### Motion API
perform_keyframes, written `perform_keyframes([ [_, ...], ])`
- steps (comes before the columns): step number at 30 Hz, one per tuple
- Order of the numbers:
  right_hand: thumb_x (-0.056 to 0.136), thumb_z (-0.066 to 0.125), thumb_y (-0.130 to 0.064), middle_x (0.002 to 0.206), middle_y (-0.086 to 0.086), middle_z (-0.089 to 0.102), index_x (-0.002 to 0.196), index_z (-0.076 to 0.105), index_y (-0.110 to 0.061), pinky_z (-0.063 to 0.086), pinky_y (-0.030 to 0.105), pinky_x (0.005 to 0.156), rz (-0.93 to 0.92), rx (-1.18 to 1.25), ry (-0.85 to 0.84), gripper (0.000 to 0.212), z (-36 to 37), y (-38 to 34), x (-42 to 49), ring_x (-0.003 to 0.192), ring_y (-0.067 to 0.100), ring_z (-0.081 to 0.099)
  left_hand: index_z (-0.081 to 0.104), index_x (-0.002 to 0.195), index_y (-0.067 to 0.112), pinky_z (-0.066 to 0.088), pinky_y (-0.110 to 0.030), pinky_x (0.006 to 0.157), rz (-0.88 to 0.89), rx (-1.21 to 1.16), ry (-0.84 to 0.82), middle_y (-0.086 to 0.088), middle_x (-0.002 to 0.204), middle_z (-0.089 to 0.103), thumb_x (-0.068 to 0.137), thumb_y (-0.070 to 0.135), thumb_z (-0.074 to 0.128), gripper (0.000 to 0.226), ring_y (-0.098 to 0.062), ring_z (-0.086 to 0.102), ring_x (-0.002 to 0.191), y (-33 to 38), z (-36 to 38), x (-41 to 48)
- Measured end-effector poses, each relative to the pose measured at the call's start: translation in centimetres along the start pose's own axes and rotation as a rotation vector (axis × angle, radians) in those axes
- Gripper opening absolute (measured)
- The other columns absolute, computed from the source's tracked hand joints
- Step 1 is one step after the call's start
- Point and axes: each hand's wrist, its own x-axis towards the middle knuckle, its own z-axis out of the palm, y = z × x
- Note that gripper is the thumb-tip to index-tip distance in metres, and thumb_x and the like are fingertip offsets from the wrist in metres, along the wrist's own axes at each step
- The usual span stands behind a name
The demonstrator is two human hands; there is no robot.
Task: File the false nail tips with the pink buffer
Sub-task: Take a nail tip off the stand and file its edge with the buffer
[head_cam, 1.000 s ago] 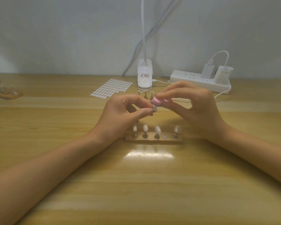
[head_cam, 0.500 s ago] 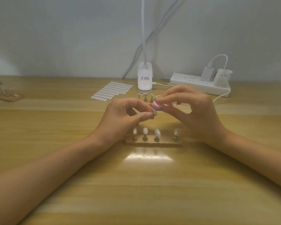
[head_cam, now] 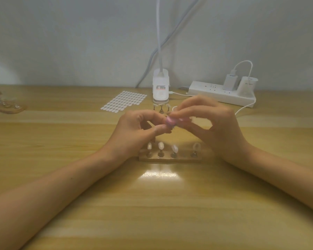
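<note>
Right hand (head_cam: 212, 126) pinches the pink buffer (head_cam: 170, 121) in thumb and fingers, held above the counter (head_cam: 152, 210). Left hand (head_cam: 138, 129) is just beside it, its thumb and forefinger pinching a nail tip (head_cam: 172, 128) at the buffer's end; the tip is mostly hidden and blurred. Spare tips (head_cam: 160, 145) stand in a wooden holder (head_cam: 170, 158) below both hands.

one wide-angle view, taken from a camera worn on your head. it looks forward and down across the tabletop (head_cam: 152, 213) toward the wall (head_cam: 79, 42) at its far edge. your left hand (head_cam: 134, 130) and right hand (head_cam: 215, 127) sit mid-frame, close to the lens, with your forearms entering from the lower corners.
</note>
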Motion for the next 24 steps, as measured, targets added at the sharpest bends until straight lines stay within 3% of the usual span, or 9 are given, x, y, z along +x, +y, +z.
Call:
perform_keyframes([
  [2,0.086,0.077,-0.004,0.097,0.009,0.070,0.103,0.078,-0.004,0.056,0.031,0.081,-0.077,-0.007,-0.037,0.017,0.27,-0.26,-0.05,0.090,0.023,0.069,0.077,0.086,0.020,0.040,-0.013,0.050,0.003,0.020,0.001,0.014,0.068,0.072,0.088,0.018,0.075,0.003,0.001,0.053,0.049,0.01,0.05,0.00],
  [5,0.085,0.077,-0.004,0.098,0.011,0.071,0.106,0.077,-0.003,0.057,0.035,0.080,-0.031,-0.023,0.001,0.020,-0.15,0.00,0.16,0.091,0.022,0.069,0.078,0.090,0.016,0.044,-0.016,0.052,-0.010,0.008,0.003,0.006,0.077,0.077,0.087,0.021,0.075,0.006,-0.002,0.055,0.050,0.11,0.01,0.03],
  [9,0.086,0.077,-0.003,0.097,0.010,0.070,0.104,0.077,-0.003,0.056,0.030,0.082,-0.080,-0.015,-0.029,0.018,0.11,-0.26,-0.01,0.090,0.021,0.069,0.076,0.085,0.020,0.041,-0.016,0.050,-0.014,-0.013,-0.005,0.014,0.067,0.071,0.080,0.033,0.074,0.014,-0.002,0.053,0.048,0.36,0.08,-0.10],
  [13,0.085,0.077,-0.004,0.097,0.011,0.071,0.106,0.076,-0.002,0.056,0.038,0.079,-0.025,-0.014,0.009,0.021,-0.27,-0.02,0.22,0.090,0.024,0.069,0.077,0.089,0.017,0.046,-0.020,0.053,-0.027,-0.041,-0.013,0.004,0.078,0.077,0.079,0.034,0.074,0.020,-0.006,0.055,0.052,0.30,-0.04,0.01],
  [16,0.086,0.077,-0.006,0.098,0.009,0.071,0.103,0.078,-0.004,0.055,0.033,0.082,-0.093,-0.031,-0.037,0.017,0.09,-0.31,0.04,0.091,0.021,0.069,0.076,0.085,0.022,0.044,-0.017,0.049,-0.029,-0.053,-0.023,0.009,0.069,0.073,0.074,0.040,0.072,0.020,-0.004,0.054,0.048,0.34,0.03,-0.09],
  [20,0.086,0.076,-0.005,0.098,0.011,0.071,0.105,0.076,-0.002,0.057,0.038,0.079,-0.023,-0.022,0.017,0.019,-0.44,0.14,0.21,0.091,0.023,0.070,0.077,0.087,0.020,0.047,-0.017,0.051,-0.035,-0.042,-0.017,0.003,0.081,0.078,0.079,0.032,0.076,0.014,-0.005,0.056,0.052,0.13,-0.01,0.10],
  [24,0.087,0.077,-0.006,0.098,0.008,0.070,0.103,0.078,-0.005,0.055,0.031,0.083,-0.109,-0.033,-0.041,0.016,0.17,-0.25,0.01,0.091,0.017,0.068,0.076,0.086,0.023,0.044,-0.016,0.049,-0.021,-0.046,-0.028,0.007,0.072,0.075,0.078,0.035,0.073,0.015,-0.002,0.055,0.049,0.30,0.04,-0.07],
])
